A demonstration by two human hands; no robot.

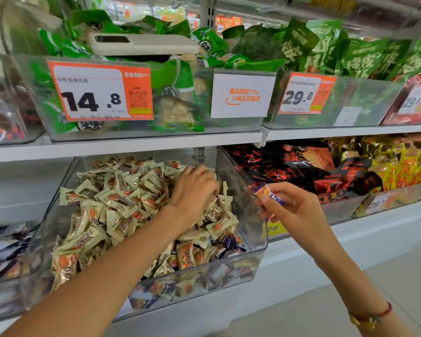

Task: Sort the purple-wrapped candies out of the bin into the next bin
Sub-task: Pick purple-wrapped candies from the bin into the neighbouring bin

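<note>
Purple candy (269, 193) pinched by right hand (299, 210).

My left hand (195, 188) is in the candy bin (243, 261) on the lower shelf (374, 229); my right hand (299, 207) holds a candy (269, 193) over its right wall, beside the neighbouring snack bin (338, 210).

- An orange and white price tag (100, 91) on the clear bin at upper left reads "14.8".
- A second orange tag (306, 93) on the bin at upper right reads "29.8".
- A tag (412, 99) at the far right edge shows "29", the rest cut off.
- A white card (243, 95) between the two upper bins carries orange Chinese characters.
- A yellow label (274, 228) behind the right wrist shows "26".
- A blurred tag (377, 203) on the lower right bin seems to read "29".
</note>
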